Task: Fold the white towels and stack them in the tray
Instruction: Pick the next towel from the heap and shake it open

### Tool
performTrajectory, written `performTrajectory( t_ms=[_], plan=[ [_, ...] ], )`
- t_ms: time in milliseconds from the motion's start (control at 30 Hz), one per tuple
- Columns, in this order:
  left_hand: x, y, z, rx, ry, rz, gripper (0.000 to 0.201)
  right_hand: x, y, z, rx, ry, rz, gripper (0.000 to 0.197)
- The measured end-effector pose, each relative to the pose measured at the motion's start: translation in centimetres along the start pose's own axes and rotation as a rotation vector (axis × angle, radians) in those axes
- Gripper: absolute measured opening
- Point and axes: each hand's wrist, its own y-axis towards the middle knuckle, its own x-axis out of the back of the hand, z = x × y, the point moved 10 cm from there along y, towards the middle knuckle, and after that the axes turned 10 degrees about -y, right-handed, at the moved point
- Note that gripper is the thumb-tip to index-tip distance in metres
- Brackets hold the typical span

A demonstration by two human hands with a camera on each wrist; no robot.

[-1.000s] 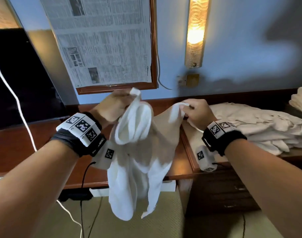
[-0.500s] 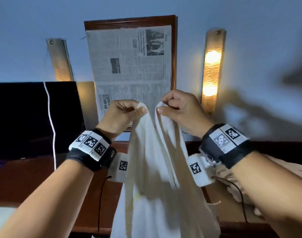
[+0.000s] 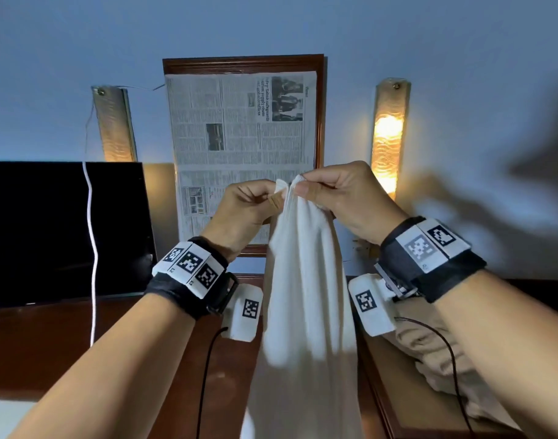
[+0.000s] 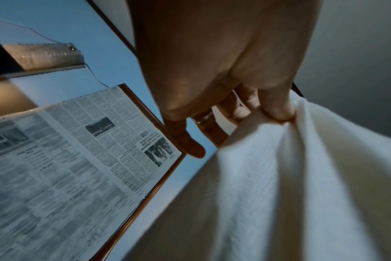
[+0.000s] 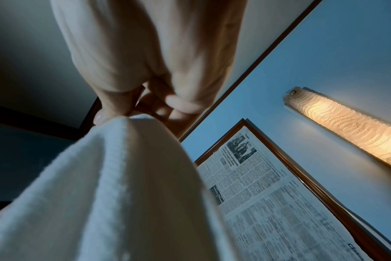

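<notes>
The white towel (image 3: 306,280) is seen to be a soft, matt cloth with a fine ribbed weave, shown closely in both wrist views. Polished reddish-brown wood with a slight sheen is shown in the desk top (image 3: 43,350) and in the frame (image 3: 242,60), within which thin printed newspaper (image 3: 239,128) is held. Rippled, textured glass is seen on the lit wall lamp (image 3: 387,137). A glossy black surface is presented by the screen (image 3: 49,229).

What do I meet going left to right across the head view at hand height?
Dark screen → white cable → unlit wall lamp → left hand → white towel pinched by both hands → right hand → lit wall lamp.
</notes>
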Motion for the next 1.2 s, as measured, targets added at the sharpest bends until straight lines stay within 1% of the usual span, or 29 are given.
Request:
performTrajectory(
  t_ms=[67, 133, 200, 233, 300, 367, 433, 467, 500, 533, 600, 633, 667, 733, 800, 867, 933, 967, 1033, 1100, 1133, 1200],
  plan=[
    [-0.2, 0.0, 0.3, 0.007, -0.026, -0.014, 0.010, 0.0, 0.0, -0.2, -0.008, -0.022, 0.000, 0.018],
    [-0.2, 0.1, 0.9, 0.009, -0.045, -0.040, 0.006, -0.5, -0.1, -0.8, -0.015, -0.065, 0.044, 0.016],
    [0.2, 0.1, 1.8, 0.011, -0.047, -0.077, 0.016, -1.5, -0.4, -2.4, -0.067, -0.064, 0.120, 0.027],
    [0.3, 0.0, 2.3, 0.020, -0.042, -0.089, 0.018, -2.0, -0.6, -3.3, -0.110, -0.032, 0.153, 0.033],
    [0.5, -0.5, 3.5, 0.061, -0.022, -0.105, 0.023, -3.0, -1.4, -4.8, -0.203, 0.107, 0.195, 0.038],
    [0.8, -1.3, 4.9, 0.128, -0.001, -0.133, 0.030, -4.1, -2.4, -6.1, -0.291, 0.255, 0.211, 0.044],
    [1.1, -2.2, 6.7, 0.207, 0.011, -0.151, 0.033, -5.2, -3.4, -7.3, -0.363, 0.355, 0.211, 0.053],
    [1.4, -2.7, 7.8, 0.244, 0.013, -0.165, 0.036, -5.7, -4.0, -8.0, -0.397, 0.397, 0.210, 0.054],
    [1.5, -3.3, 8.6, 0.274, 0.013, -0.179, 0.039, -6.2, -4.5, -8.7, -0.424, 0.427, 0.203, 0.050],
    [1.6, -3.8, 9.6, 0.296, 0.012, -0.190, 0.040, -6.5, -5.0, -9.7, -0.447, 0.435, 0.184, 0.041],
    [1.2, -4.7, 11.3, 0.339, 0.006, -0.187, 0.030, -6.9, -5.9, -11.3, -0.485, 0.398, 0.150, 0.019],
    [0.9, -5.4, 12.3, 0.377, -0.007, -0.177, 0.030, -6.8, -6.3, -12.0, -0.479, 0.321, 0.137, 0.019],
    [0.4, -5.9, 13.4, 0.430, -0.036, -0.165, 0.033, -6.7, -6.4, -12.7, -0.454, 0.213, 0.137, 0.022],
    [-0.3, -7.0, 15.2, 0.542, -0.120, -0.155, 0.029, -6.9, -6.6, -13.5, -0.385, 0.028, 0.174, 0.032],
    [-0.4, -7.3, 16.2, 0.592, -0.186, -0.167, 0.028, -7.1, -6.5, -14.4, -0.335, -0.071, 0.210, 0.036],
    [0.2, -6.7, 17.0, 0.573, -0.202, -0.173, 0.030, -7.0, -6.2, -15.3, -0.300, -0.111, 0.230, 0.028],
    [0.5, -5.9, 17.9, 0.560, -0.157, -0.114, 0.034, -6.6, -5.9, -16.0, -0.272, -0.130, 0.231, 0.019],
    [0.4, -5.5, 18.4, 0.569, -0.105, -0.072, 0.035, -6.2, -5.8, -16.5, -0.269, -0.126, 0.228, 0.018],
    [0.2, -4.3, 18.9, 0.567, 0.030, 0.005, 0.030, -5.4, -5.6, -17.3, -0.259, -0.114, 0.230, 0.020],
    [-0.2, -2.7, 19.1, 0.525, 0.165, 0.086, 0.034, -4.8, -5.2, -18.1, -0.246, -0.102, 0.232, 0.019],
    [-0.4, -1.9, 19.3, 0.513, 0.198, 0.114, 0.037, -4.4, -5.0, -18.6, -0.245, -0.091, 0.225, 0.019],
    [-1.1, -0.5, 19.8, 0.511, 0.196, 0.141, 0.041, -3.5, -4.5, -19.5, -0.250, -0.047, 0.201, 0.021]
  ],
)
